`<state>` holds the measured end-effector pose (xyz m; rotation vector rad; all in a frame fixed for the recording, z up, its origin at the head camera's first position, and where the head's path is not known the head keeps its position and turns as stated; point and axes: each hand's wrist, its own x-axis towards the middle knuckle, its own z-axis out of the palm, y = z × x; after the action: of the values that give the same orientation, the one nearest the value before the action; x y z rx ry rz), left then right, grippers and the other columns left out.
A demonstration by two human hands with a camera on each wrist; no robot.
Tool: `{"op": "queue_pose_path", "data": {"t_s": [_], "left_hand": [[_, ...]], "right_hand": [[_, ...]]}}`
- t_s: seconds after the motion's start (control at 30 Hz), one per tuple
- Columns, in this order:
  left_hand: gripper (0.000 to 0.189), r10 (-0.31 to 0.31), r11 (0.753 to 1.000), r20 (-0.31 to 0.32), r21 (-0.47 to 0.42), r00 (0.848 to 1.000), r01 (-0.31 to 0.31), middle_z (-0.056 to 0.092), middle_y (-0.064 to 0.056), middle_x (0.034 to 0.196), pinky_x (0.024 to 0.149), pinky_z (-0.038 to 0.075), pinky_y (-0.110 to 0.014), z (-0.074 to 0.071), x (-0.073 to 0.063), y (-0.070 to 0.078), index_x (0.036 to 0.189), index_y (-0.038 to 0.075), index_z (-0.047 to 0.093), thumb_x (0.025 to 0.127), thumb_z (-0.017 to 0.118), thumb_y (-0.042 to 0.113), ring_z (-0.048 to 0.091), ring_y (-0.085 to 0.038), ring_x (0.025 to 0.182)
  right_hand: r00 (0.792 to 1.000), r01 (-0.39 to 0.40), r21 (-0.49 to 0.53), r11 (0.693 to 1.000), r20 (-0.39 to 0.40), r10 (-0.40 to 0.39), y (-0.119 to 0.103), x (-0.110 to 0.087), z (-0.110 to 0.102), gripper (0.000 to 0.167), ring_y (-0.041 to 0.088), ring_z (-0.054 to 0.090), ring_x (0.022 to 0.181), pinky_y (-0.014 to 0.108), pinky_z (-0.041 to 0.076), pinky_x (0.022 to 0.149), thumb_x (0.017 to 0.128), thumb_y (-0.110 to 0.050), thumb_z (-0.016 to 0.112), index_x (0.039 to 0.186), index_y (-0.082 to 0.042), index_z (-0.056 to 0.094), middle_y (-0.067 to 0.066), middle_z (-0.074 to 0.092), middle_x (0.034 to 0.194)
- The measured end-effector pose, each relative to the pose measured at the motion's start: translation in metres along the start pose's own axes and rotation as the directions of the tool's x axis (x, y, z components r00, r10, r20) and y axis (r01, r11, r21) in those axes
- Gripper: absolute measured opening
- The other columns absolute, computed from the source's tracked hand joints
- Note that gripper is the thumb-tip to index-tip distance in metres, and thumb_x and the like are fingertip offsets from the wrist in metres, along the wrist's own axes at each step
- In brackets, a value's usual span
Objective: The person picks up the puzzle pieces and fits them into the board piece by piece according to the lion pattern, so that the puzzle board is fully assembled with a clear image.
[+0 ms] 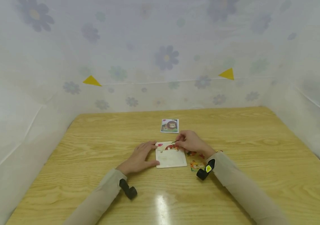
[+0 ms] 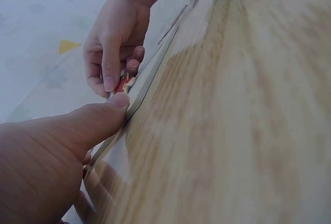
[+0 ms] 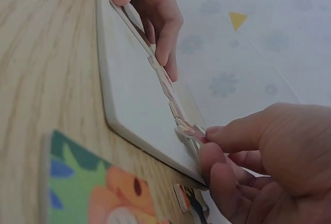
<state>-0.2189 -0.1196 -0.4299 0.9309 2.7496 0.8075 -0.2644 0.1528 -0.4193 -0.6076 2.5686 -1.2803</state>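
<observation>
I'm judging that seating the piece [image 3: 189, 131] well means matching its edges to the neighbouring row, then pressing flat, while my left hand [image 1: 140, 157], thumb and fingers apart, is bracing the board [image 1: 171, 160] at its left edge. My right hand [image 1: 191, 142] is pinching the piece between thumb and fingertips; loose pieces [image 1: 197, 166] are lying near that wrist.

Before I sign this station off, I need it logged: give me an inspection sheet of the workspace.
Surface: wood-grain table, light glare on its near part.
Job's things: puzzle board, part-filled along its far side; loose pieces to its right; picture card beyond it.
Clutter: nothing seen.
Hands: left hand touches the board's left edge; right hand pinches a piece near its far right corner.
Cables: nothing seen.
Surroundings: flowered sheeting, two yellow triangles.
</observation>
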Motion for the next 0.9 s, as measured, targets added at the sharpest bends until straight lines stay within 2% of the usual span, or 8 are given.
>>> {"op": "queue_pose_path", "data": {"t_s": [0.17, 0.3, 0.43, 0.6, 0.67, 0.8, 0.9], "left_hand": [[0.065, 0.016, 1.000, -0.005, 0.007, 1.000, -0.016, 0.031, -0.008, 0.156, 0.115, 0.017, -0.057, 0.000, -0.001, -0.001, 0.139, 0.007, 0.046, 0.089, 0.065, 0.045, 0.022, -0.032, 0.145], [0.066, 0.017, 1.000, -0.005, 0.012, 1.000, -0.017, 0.031, -0.008, 0.156, 0.115, 0.017, -0.057, 0.000, 0.000, -0.002, 0.140, 0.008, 0.045, 0.089, 0.065, 0.045, 0.022, -0.032, 0.145], [0.066, 0.018, 1.000, 0.000, 0.005, 1.000, -0.018, 0.030, -0.007, 0.157, 0.115, 0.016, -0.056, 0.000, 0.000, -0.002, 0.140, 0.009, 0.045, 0.089, 0.065, 0.046, 0.022, -0.031, 0.145], [0.066, 0.018, 1.000, 0.000, 0.000, 1.000, -0.018, 0.031, -0.009, 0.156, 0.115, 0.016, -0.058, -0.001, -0.001, -0.001, 0.140, 0.007, 0.045, 0.089, 0.065, 0.045, 0.022, -0.033, 0.145], [0.066, 0.010, 1.000, 0.005, -0.002, 1.000, -0.010, 0.031, -0.009, 0.156, 0.115, 0.016, -0.058, -0.002, -0.002, 0.000, 0.140, 0.007, 0.045, 0.090, 0.065, 0.045, 0.021, -0.033, 0.145], [0.065, 0.007, 1.000, 0.007, 0.002, 1.000, -0.007, 0.030, -0.009, 0.156, 0.115, 0.016, -0.058, -0.001, -0.001, -0.001, 0.140, 0.007, 0.046, 0.090, 0.065, 0.045, 0.021, -0.032, 0.145], [0.065, 0.016, 1.000, 0.000, 0.003, 1.000, -0.016, 0.031, -0.009, 0.156, 0.115, 0.016, -0.058, -0.002, -0.001, -0.001, 0.139, 0.007, 0.046, 0.090, 0.065, 0.044, 0.022, -0.033, 0.145]], "right_hand": [[0.997, -0.083, -0.081, 0.993, -0.019, 0.081, -0.007, 0.003, 0.003, 0.009, 0.012, 0.053, 0.046, 0.026, 0.046, 0.045, 0.088, -0.013, 0.069, 0.088, -0.005, 0.066, 0.005, 0.060, 0.069], [0.989, -0.147, -0.123, 0.981, -0.039, 0.143, -0.014, 0.005, 0.003, 0.009, 0.013, 0.052, 0.052, 0.026, 0.044, 0.047, 0.087, -0.015, 0.070, 0.086, -0.007, 0.066, 0.005, 0.061, 0.072], [0.987, -0.160, -0.180, 0.970, -0.051, 0.154, -0.019, 0.006, 0.003, 0.010, 0.013, 0.051, 0.057, 0.026, 0.043, 0.051, 0.086, -0.015, 0.071, 0.087, -0.006, 0.066, 0.006, 0.063, 0.074], [0.985, -0.166, -0.234, 0.958, -0.093, 0.148, -0.017, 0.004, 0.005, 0.024, 0.015, 0.052, 0.061, 0.027, 0.044, 0.055, 0.084, -0.020, 0.075, 0.093, -0.007, 0.058, 0.007, 0.061, 0.079], [0.986, -0.152, -0.216, 0.965, -0.105, 0.131, -0.017, 0.002, 0.006, 0.025, 0.016, 0.052, 0.061, 0.028, 0.044, 0.055, 0.084, -0.020, 0.076, 0.093, -0.006, 0.056, 0.007, 0.059, 0.079], [0.993, -0.042, -0.151, 0.988, -0.116, 0.024, -0.011, -0.002, 0.008, 0.016, 0.013, 0.051, 0.063, 0.025, 0.044, 0.057, 0.087, -0.014, 0.071, 0.090, -0.004, 0.059, 0.006, 0.059, 0.076], [0.992, 0.043, -0.102, 0.994, -0.112, -0.055, -0.003, -0.006, 0.004, 0.010, 0.013, 0.050, 0.064, 0.025, 0.042, 0.059, 0.089, -0.010, 0.067, 0.090, -0.003, 0.060, 0.005, 0.058, 0.074]]}}
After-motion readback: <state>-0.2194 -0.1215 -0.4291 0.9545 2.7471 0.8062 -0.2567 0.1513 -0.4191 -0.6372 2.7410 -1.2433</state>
